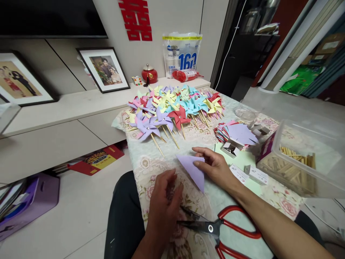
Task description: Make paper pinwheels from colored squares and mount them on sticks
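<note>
Between the thumb and fingers of my right hand (212, 164) is a purple sheet of paper (192, 169), folded to a triangle. My left hand (166, 201) hovers just left of it, fingers apart and curved, with nothing seen in them. Red-handled scissors (212, 227) lie on the table below the paper, blades partly spread, pointing toward my left hand. My right forearm passes over one of their handles. Beyond my hands lie many paper pinwheels (178, 108) on wooden sticks, in purple, yellow, blue, red and pink.
At right are a stack of cut paper (239, 133), small white boxes (256, 174) on green paper, and a clear plastic tub (299, 180) of wooden sticks. Behind the flowered tablecloth (145, 169) runs a white cabinet (72, 104) with framed photos, a red jar (150, 75) and a bag of cups (181, 54).
</note>
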A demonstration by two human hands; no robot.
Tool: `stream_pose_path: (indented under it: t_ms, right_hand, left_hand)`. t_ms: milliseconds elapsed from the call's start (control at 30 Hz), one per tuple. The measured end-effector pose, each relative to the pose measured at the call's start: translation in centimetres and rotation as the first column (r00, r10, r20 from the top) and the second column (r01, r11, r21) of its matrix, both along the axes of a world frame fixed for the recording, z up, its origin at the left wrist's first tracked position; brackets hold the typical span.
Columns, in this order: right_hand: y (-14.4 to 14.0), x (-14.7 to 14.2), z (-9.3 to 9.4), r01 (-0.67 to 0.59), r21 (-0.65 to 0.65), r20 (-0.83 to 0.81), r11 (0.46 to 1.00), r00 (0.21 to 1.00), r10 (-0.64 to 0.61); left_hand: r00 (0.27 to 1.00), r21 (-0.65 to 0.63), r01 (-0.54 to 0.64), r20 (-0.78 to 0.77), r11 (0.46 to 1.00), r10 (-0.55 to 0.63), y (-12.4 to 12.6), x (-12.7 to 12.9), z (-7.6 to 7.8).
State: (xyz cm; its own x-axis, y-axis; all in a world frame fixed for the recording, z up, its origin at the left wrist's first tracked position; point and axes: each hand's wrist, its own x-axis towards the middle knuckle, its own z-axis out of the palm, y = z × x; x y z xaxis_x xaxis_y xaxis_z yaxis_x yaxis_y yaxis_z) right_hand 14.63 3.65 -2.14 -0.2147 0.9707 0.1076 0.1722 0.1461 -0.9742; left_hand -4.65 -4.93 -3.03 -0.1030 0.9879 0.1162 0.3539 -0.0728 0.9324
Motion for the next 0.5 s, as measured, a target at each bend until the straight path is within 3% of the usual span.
stream_pose_path:
  t_ms: [67,200,300,500]
  right_hand:
    - [-0.1,0.0,0.3,0.007,-0.071,-0.107,0.997,0.994,-0.014]
    - [-0.2,0.0,0.7,0.029,-0.086,-0.165,0.996,0.985,-0.043]
    - [-0.1,0.1,0.6,0.023,-0.086,-0.151,0.996,0.988,-0.036]
    - [0.0,0.3,0.8,-0.120,-0.138,-0.126,0.983,0.987,0.103]
  left_hand:
    - [0.958,-0.174,-0.012,0.282,0.985,0.062,1.0,0.8,0.6]
    - [0.808,-0.271,0.114,0.585,0.956,0.070,2.8,2.9,1.8]
    - [0.762,-0.283,0.133,0.642,0.950,0.085,3.5,3.9,2.0]
    - [0.742,-0.261,0.059,0.658,0.964,0.132,3.7,4.0,1.4]
